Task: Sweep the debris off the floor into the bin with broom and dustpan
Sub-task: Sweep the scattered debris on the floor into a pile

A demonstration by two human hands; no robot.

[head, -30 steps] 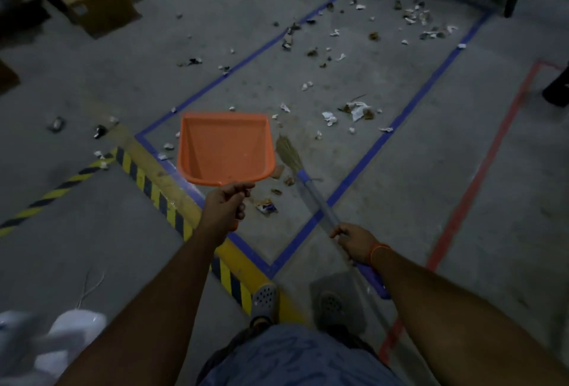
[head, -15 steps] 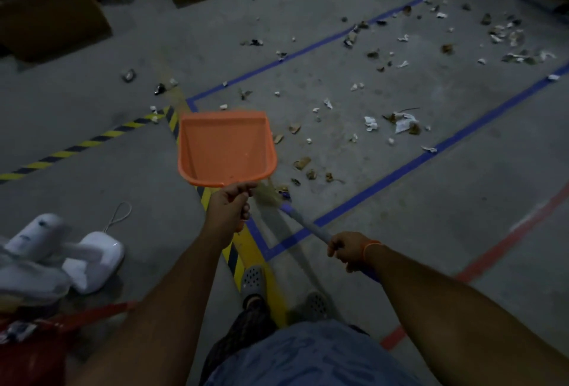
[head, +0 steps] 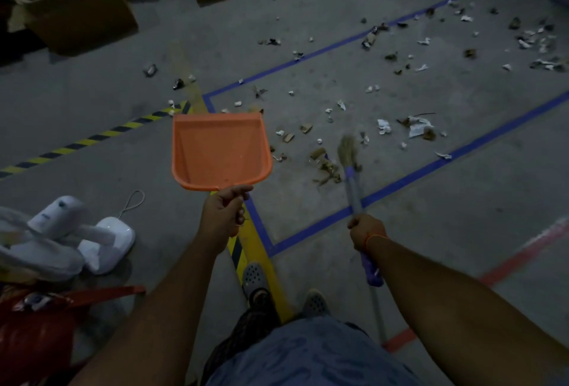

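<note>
My left hand (head: 222, 214) grips the handle of an orange dustpan (head: 219, 151), held level above the floor with nothing visible in it. My right hand (head: 365, 229) grips the purple-and-grey handle of a small broom (head: 349, 151); its straw head rests on the floor beside a little heap of brown scraps (head: 325, 166). Paper and cardboard debris (head: 415, 125) lies scattered across the concrete inside a blue taped rectangle (head: 406, 177). A red bin (head: 37, 324) stands at the lower left, partly out of frame.
White devices (head: 101, 241) with a cord lie on the floor at left. Cardboard boxes (head: 80, 13) stand at the back left. Yellow-black hazard tape (head: 92, 139) and a red line (head: 523, 255) mark the floor. My feet (head: 255, 278) stand on the yellow strip.
The view has turned left, bringing the red bin and white devices into sight. The broom head has swung right, out from under the dustpan to the scrap heap. The dustpan stays raised.
</note>
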